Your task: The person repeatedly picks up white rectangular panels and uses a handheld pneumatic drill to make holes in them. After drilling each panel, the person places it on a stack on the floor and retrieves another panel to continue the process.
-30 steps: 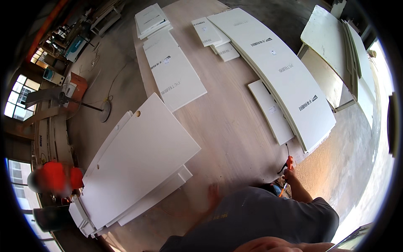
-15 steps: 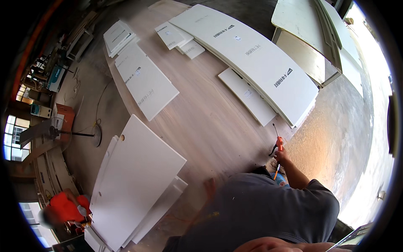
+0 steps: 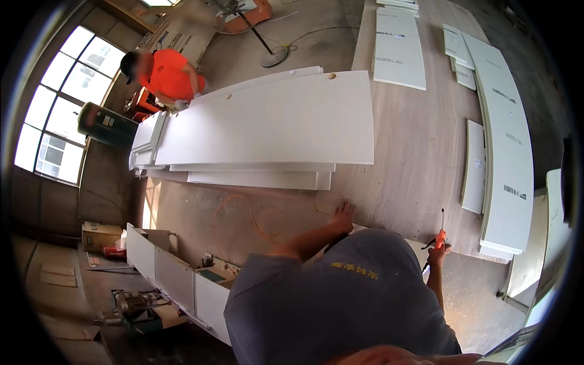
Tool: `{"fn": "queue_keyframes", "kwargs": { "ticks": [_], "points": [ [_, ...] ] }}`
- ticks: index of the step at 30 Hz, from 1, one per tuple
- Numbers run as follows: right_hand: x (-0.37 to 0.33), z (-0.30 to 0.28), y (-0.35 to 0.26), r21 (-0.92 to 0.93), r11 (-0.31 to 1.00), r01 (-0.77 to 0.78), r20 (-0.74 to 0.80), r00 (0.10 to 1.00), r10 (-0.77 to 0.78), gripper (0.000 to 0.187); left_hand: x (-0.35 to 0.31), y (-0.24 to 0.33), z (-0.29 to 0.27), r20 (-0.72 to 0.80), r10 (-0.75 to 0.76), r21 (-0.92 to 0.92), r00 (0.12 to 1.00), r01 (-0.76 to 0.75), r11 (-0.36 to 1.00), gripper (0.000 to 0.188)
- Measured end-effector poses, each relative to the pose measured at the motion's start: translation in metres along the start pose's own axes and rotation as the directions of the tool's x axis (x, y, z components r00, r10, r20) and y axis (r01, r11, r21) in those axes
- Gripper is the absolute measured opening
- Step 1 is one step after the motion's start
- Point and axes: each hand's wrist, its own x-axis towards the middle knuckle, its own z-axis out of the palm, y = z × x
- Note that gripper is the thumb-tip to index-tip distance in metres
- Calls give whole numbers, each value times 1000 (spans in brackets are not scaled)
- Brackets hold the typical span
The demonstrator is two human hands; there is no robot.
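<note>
My left hand lies on the near edge of the long wood-grain table, its fingers apart and nothing in it. Off to the right, my right hand is closed around an orange air blow gun with a thin dark nozzle pointing away from me. The gun is beside the table's near right corner. Left of my left hand is a stack of large white panels, the top one with round holes along its far edge. A narrow white panel lies beyond the blow gun.
Long printed white boards are stacked along the table's right side, smaller ones at its far end. A co-worker in an orange shirt stands behind the panel stack. An orange hose loops on the floor near white cabinets.
The view has swung left, bringing the window, cabinets and more of the co-worker into sight. My left hand, blurred before, now rests plainly on the table edge. My right hand still grips the blow gun.
</note>
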Motion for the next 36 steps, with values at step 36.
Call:
{"fn": "queue_keyframes", "kwargs": {
  "ticks": [36],
  "points": [
    [19,-20,10,-169,982,-80,252,960,121,66,-16,40,-15,-12,-70,-90,997,69,994,94]
  ]
}}
